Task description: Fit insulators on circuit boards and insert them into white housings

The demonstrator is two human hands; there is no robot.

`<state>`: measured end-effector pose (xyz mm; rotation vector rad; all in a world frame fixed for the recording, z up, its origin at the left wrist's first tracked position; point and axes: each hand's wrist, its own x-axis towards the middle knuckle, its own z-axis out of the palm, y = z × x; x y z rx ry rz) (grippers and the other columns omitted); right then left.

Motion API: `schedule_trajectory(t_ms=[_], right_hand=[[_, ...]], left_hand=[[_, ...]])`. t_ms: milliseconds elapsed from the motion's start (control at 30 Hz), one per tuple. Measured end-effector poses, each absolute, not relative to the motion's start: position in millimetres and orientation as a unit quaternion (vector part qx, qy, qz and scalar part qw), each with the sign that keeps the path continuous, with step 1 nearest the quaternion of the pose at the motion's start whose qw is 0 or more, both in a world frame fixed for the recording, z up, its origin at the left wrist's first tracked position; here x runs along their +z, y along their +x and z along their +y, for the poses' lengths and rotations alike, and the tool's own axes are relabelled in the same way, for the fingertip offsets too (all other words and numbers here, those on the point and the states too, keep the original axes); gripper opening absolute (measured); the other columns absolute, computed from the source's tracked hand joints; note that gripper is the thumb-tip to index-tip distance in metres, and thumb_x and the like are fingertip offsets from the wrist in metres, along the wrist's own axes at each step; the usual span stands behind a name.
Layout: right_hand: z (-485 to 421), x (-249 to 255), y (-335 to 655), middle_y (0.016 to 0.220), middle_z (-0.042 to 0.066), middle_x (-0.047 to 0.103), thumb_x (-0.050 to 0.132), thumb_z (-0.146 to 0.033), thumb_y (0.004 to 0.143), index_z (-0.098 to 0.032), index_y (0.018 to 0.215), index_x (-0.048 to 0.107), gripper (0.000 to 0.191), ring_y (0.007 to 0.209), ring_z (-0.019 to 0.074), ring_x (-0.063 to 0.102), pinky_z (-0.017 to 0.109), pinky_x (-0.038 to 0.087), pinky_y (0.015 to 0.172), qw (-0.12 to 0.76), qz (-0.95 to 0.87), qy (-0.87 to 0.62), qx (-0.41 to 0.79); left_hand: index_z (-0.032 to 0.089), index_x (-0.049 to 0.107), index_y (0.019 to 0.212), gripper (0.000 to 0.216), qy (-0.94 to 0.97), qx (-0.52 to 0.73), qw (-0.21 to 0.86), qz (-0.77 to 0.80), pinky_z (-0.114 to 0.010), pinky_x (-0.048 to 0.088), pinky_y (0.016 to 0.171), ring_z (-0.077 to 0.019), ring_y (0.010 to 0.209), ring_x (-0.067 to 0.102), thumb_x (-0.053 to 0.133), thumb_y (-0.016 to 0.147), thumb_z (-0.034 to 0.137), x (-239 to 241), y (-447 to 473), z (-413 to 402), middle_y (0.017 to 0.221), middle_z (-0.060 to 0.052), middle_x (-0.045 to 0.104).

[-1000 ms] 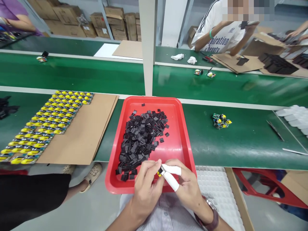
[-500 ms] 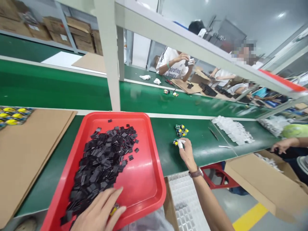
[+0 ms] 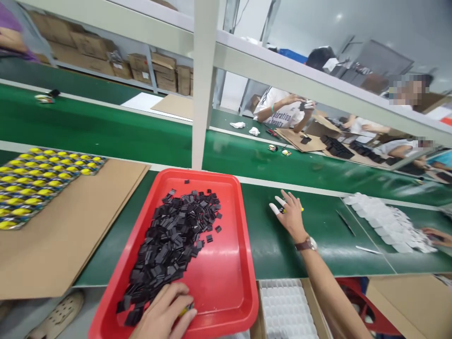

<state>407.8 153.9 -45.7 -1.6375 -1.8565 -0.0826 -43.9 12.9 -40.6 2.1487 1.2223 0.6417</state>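
My left hand [image 3: 167, 313] is at the near end of a red tray [image 3: 226, 301], beside a heap of small black square pieces [image 3: 176, 230]. Its fingers curl around a small yellow-topped part [image 3: 185, 310], mostly hidden by them. My right hand [image 3: 291, 216] reaches over the green bench with its fingers spread, white covers on the thumb and index finger. Under it, bits of small circuit boards with yellow tops [image 3: 283, 210] show between the fingers; the hand hides most of them.
Rows of yellow-topped parts [image 3: 38, 183] lie on cardboard [image 3: 88, 226] at left. Tweezers [image 3: 346, 222], a white strip [image 3: 367, 250] and a pile of white pieces [image 3: 384, 221] lie at right. A post [image 3: 205, 84] rises behind the tray. Co-workers sit across the green belt [image 3: 141, 141].
My right hand has moved over the group of boards and its fingers have spread from a pinch. My left hand stays in the tray. The view has swung left.
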Motion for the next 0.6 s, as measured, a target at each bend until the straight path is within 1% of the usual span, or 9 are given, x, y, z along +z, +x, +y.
schedule_trajectory(t_ms=[67,133,167,233,300,400,500,567,600], right_hand=[[141,-39,373,0.13,0.018,0.067,0.052,-0.039,0.105,-0.019,0.122,0.07,0.032,0.127,0.0307,0.058,0.052,0.043,0.107,0.331,-0.739,-0.587,0.003],[129,-34,328,0.12,0.012,0.072,0.056,-0.034,0.104,-0.023,0.123,0.071,0.026,0.112,0.0255,0.065,0.045,0.051,0.099,0.308,-0.782,-0.539,0.057],[125,-32,306,0.115,0.01,0.073,0.06,-0.034,0.102,-0.025,0.122,0.072,0.024,0.106,0.0243,0.067,0.043,0.052,0.096,0.289,-0.802,-0.516,0.083],[124,-30,268,0.109,0.01,0.074,0.066,-0.035,0.099,-0.024,0.118,0.074,0.024,0.101,0.025,0.066,0.042,0.052,0.093,0.254,-0.827,-0.486,0.125],[129,-29,244,0.103,0.012,0.073,0.069,-0.035,0.096,-0.021,0.112,0.076,0.021,0.098,0.0264,0.065,0.043,0.052,0.092,0.231,-0.834,-0.476,0.155],[136,-29,232,0.096,0.012,0.071,0.062,-0.024,0.098,-0.017,0.098,0.076,0.016,0.09,0.0248,0.066,0.041,0.054,0.088,0.217,-0.828,-0.479,0.198],[126,-22,228,0.096,0.009,0.073,0.055,-0.018,0.099,-0.016,0.1,0.073,0.018,0.084,0.0203,0.069,0.035,0.057,0.082,0.223,-0.814,-0.478,0.244],[107,-15,221,0.094,0.006,0.075,0.055,-0.022,0.1,-0.018,0.105,0.071,0.017,0.08,0.0175,0.072,0.031,0.06,0.076,0.265,-0.769,-0.469,0.343],[96,-11,215,0.093,0.005,0.076,0.057,-0.025,0.1,-0.019,0.106,0.07,0.016,0.078,0.0165,0.072,0.03,0.061,0.074,0.297,-0.727,-0.459,0.415]], left_hand=[[0.032,0.077,0.101,0.014,0.767,0.256,0.324,0.49,-0.032,0.064,0.091,-0.0234,0.106,0.075,0.065,0.095,0.037,-29,-35,14,0.116,-0.005,0.075],[0.032,0.075,0.111,0.018,0.724,0.278,0.387,0.499,-0.035,0.063,0.095,-0.0237,0.114,0.073,0.063,0.097,0.035,-16,-24,18,0.124,-0.006,0.073],[0.033,0.074,0.114,0.021,0.697,0.296,0.423,0.497,-0.036,0.062,0.096,-0.0235,0.117,0.072,0.062,0.098,0.035,-11,-18,20,0.126,-0.006,0.072],[0.033,0.073,0.117,0.023,0.64,0.34,0.484,0.491,-0.037,0.061,0.099,-0.023,0.12,0.07,0.062,0.097,0.034,-3,-8,24,0.126,-0.006,0.072],[0.031,0.075,0.113,0.021,0.588,0.381,0.515,0.494,-0.035,0.06,0.099,-0.0227,0.118,0.071,0.066,0.095,0.036,-1,-4,25,0.124,-0.006,0.073],[0.028,0.077,0.112,0.023,0.532,0.417,0.538,0.503,-0.034,0.061,0.096,-0.0231,0.111,0.073,0.07,0.093,0.039,-4,-8,22,0.119,-0.008,0.073],[0.025,0.077,0.113,0.029,0.499,0.412,0.559,0.518,-0.032,0.064,0.086,-0.0227,0.102,0.075,0.061,0.098,0.043,-9,-14,20,0.126,-0.011,0.07],[0.024,0.078,0.108,0.029,0.506,0.417,0.533,0.534,-0.032,0.064,0.083,-0.0218,0.099,0.074,0.057,0.1,0.044,-10,-13,22,0.124,-0.011,0.07],[0.024,0.078,0.105,0.026,0.52,0.425,0.506,0.541,-0.032,0.063,0.084,-0.0215,0.099,0.073,0.06,0.099,0.043,-9,-11,23,0.119,-0.01,0.071]])
